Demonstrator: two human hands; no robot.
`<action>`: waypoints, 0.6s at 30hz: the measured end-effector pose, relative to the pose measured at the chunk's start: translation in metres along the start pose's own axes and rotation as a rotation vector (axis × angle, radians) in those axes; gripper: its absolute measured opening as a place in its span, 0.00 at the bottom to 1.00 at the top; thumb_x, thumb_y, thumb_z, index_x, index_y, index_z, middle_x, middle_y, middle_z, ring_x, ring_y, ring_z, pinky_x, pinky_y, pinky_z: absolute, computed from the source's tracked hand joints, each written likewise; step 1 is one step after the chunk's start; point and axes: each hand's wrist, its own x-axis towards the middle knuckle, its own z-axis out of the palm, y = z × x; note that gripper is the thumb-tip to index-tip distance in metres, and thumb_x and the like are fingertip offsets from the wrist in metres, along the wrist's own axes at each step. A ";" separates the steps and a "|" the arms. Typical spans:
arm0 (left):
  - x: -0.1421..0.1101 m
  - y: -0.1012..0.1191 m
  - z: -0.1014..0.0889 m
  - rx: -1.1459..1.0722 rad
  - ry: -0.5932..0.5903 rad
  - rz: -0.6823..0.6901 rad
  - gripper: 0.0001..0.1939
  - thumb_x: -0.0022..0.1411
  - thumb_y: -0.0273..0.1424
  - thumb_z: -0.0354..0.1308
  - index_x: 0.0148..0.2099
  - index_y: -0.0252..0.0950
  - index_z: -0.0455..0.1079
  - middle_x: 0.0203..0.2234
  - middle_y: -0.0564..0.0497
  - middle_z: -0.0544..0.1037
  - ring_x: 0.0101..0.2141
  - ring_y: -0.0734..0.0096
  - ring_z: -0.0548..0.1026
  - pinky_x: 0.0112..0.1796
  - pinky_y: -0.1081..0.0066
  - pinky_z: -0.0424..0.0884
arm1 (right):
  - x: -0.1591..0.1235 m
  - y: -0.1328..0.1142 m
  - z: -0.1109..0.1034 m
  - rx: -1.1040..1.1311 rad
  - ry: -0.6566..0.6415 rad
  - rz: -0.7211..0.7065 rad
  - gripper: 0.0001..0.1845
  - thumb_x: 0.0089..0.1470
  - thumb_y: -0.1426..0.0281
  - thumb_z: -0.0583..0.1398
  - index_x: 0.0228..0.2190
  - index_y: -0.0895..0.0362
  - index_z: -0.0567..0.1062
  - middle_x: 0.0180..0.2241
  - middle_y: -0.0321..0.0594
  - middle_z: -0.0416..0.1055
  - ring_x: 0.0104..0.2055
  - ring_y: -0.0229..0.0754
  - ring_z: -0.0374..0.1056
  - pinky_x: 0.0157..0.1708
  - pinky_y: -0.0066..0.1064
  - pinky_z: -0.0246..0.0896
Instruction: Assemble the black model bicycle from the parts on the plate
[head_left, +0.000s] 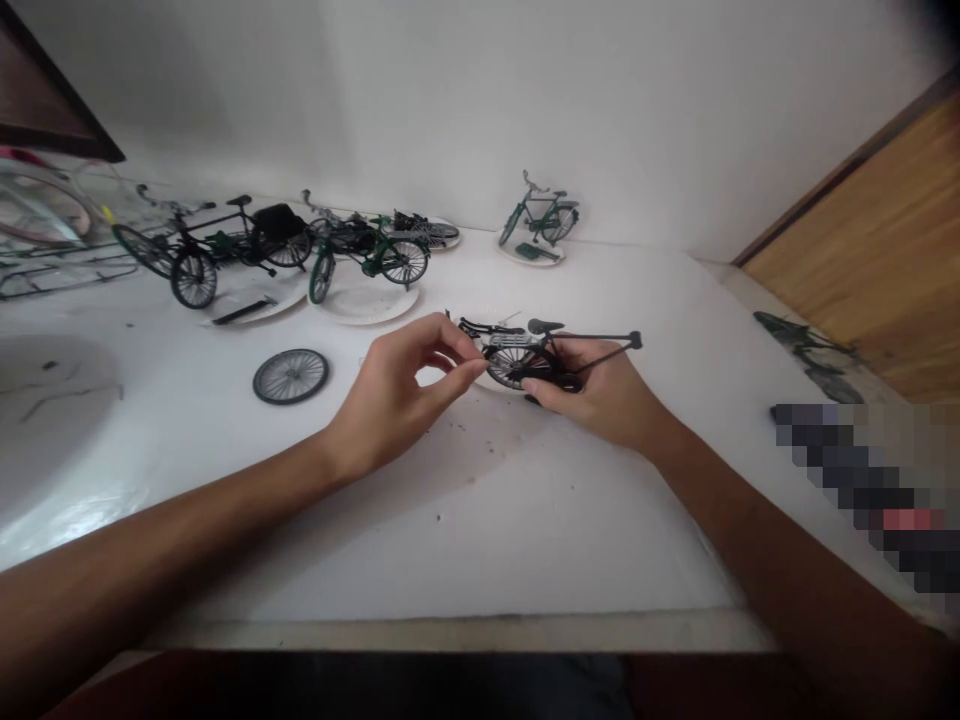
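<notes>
A black miniature bicycle frame [592, 340] with saddle, rear rack and spoked rear wheel [511, 362] is held over the table. It has no front wheel or handlebar on it. My right hand [600, 390] is closed around its middle, thumb on the near side by the chain area. At the back edge of the rear wheel, the thumb and forefinger of my left hand [420, 385] are pinched together. What sits between those fingertips is too small to make out. Behind the hands, small black parts [491, 328] lie on a partly hidden plate. A loose spoked wheel [291, 376] lies flat left of my left hand.
Assembled miniature bicycles stand at the back: a black one [225, 235], a green one [375, 245] and another green one [536, 212]. White plates [364, 305] with parts sit beneath them. Dark crumbs dot the white tabletop [517, 540]. Another green model [806, 350] is at right.
</notes>
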 end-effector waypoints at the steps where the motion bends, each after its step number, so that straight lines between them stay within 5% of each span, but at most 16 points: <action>1: 0.000 0.000 0.000 -0.014 -0.015 -0.026 0.05 0.65 0.32 0.64 0.39 0.35 0.73 0.36 0.49 0.78 0.37 0.70 0.76 0.40 0.68 0.75 | 0.000 0.001 0.000 -0.001 0.003 -0.003 0.09 0.55 0.65 0.67 0.37 0.56 0.79 0.37 0.40 0.79 0.39 0.46 0.72 0.38 0.36 0.66; 10: 0.005 -0.003 0.002 -0.161 -0.017 -0.139 0.09 0.61 0.27 0.66 0.40 0.35 0.68 0.33 0.50 0.76 0.34 0.71 0.77 0.29 0.73 0.76 | -0.001 0.005 0.000 -0.019 0.008 -0.033 0.12 0.56 0.64 0.68 0.41 0.55 0.80 0.40 0.41 0.81 0.42 0.47 0.74 0.41 0.38 0.68; 18: 0.005 -0.006 -0.001 -0.219 -0.006 -0.121 0.11 0.62 0.27 0.65 0.44 0.35 0.68 0.33 0.50 0.77 0.35 0.70 0.78 0.31 0.72 0.76 | -0.001 0.004 -0.001 -0.053 0.016 -0.022 0.09 0.56 0.65 0.67 0.38 0.55 0.80 0.36 0.40 0.80 0.38 0.45 0.72 0.36 0.36 0.67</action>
